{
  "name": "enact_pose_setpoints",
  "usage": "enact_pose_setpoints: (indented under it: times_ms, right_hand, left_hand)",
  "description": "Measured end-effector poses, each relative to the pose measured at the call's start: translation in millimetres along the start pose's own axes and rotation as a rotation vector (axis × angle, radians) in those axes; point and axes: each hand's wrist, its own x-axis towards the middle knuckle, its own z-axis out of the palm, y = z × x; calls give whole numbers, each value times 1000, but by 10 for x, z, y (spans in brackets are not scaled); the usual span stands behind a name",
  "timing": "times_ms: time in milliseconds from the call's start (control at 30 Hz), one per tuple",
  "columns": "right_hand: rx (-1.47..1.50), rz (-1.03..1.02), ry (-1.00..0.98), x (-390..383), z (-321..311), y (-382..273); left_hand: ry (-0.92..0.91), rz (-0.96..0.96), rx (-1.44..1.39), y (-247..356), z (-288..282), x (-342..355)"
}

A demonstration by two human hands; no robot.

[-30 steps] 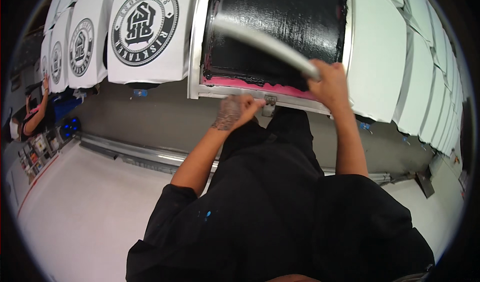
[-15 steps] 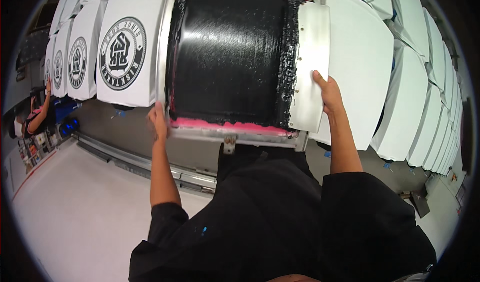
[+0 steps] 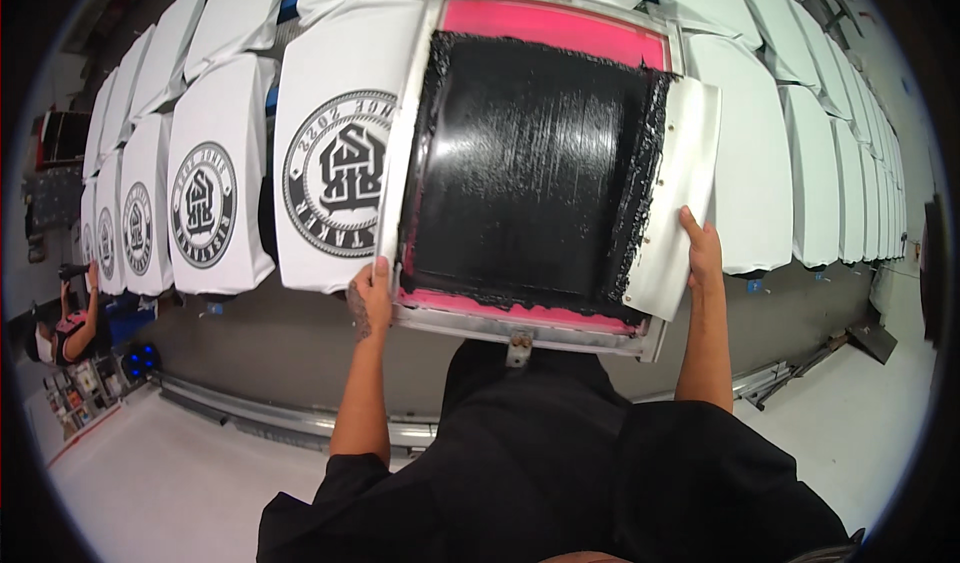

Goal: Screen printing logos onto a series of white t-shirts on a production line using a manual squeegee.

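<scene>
A metal-framed printing screen [image 3: 402,153] tilts slightly in front of me, its pink mesh [image 3: 550,25] mostly covered by glossy black ink [image 3: 530,173]. My left hand [image 3: 371,301] is closed round the frame's near left edge, thumb on top and fingers underneath. Along the right side rests a wide silver squeegee [image 3: 682,188], its inner edge thick with ink. My right hand [image 3: 703,247] grips the squeegee's outer edge with the thumb on top; its other fingers are hidden below. Left of the screen, a white T-shirt [image 3: 310,63] bears a round black print, partly covered by the frame.
Boards with printed white shirts [image 3: 205,93] line the left. Plain white shirts [image 3: 740,163] run along the right. A metal rail [image 3: 270,418] crosses the floor near me. Another person [image 3: 75,338] stands far left beside a shelf of bottles [image 3: 75,403].
Screen and squeegee have shifted right and nearer, tilting slightly, with both hands still on them. More of the printed shirt on the left now shows.
</scene>
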Motion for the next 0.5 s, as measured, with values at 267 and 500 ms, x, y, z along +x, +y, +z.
enact_pose_setpoints:
  times_ms: [267, 500]
  right_hand:
    - [41, 38, 11, 166, -84, 56]
    - [52, 70, -91, 286, -144, 83]
  left_hand:
    - [-34, -137, 126, 224, 143, -308]
    - [-19, -194, 110, 23, 237, -601]
